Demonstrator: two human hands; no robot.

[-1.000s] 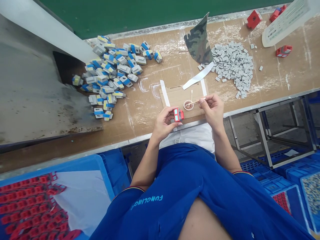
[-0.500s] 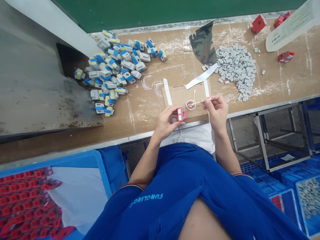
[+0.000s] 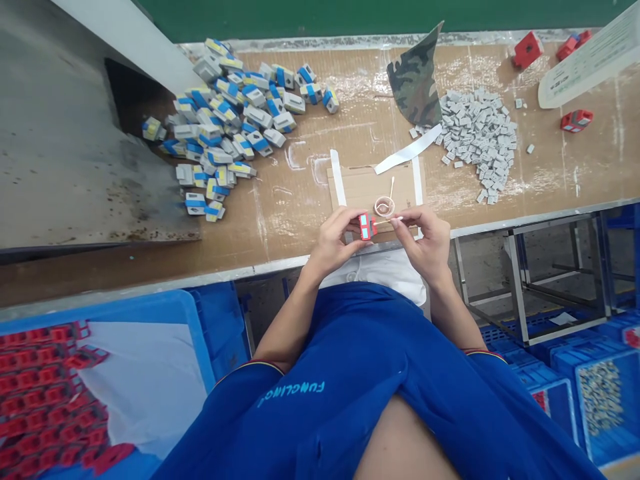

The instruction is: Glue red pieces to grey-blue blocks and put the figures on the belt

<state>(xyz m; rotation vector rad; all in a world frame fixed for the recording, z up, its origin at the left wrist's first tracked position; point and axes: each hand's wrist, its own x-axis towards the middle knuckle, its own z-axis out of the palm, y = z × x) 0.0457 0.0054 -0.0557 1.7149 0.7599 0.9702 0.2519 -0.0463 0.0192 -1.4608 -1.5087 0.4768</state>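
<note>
My left hand [image 3: 334,243] grips a small red toy car part [image 3: 365,227] with light blue windows, between thumb and fingers at the table's front edge. A thin cotton swab [image 3: 383,221] is pinched in my right hand [image 3: 425,239], and its tip meets the part's grey side. Just behind them a small round cup [image 3: 384,206] stands on a taped cardboard sheet [image 3: 360,183]. Another swab [image 3: 392,187] leans at the cup's back rim.
White, blue and yellow blocks [image 3: 235,113] are heaped at the back left, small grey pieces [image 3: 477,137] at the right. Camouflage cloth [image 3: 416,83], a translucent bottle [image 3: 585,63] and red parts [image 3: 527,49] lie behind. A blue crate [image 3: 193,333] holds red parts at lower left.
My right hand has moved left and toward me, taking the swab from the cup to the red part. The camera view has shifted slightly.
</note>
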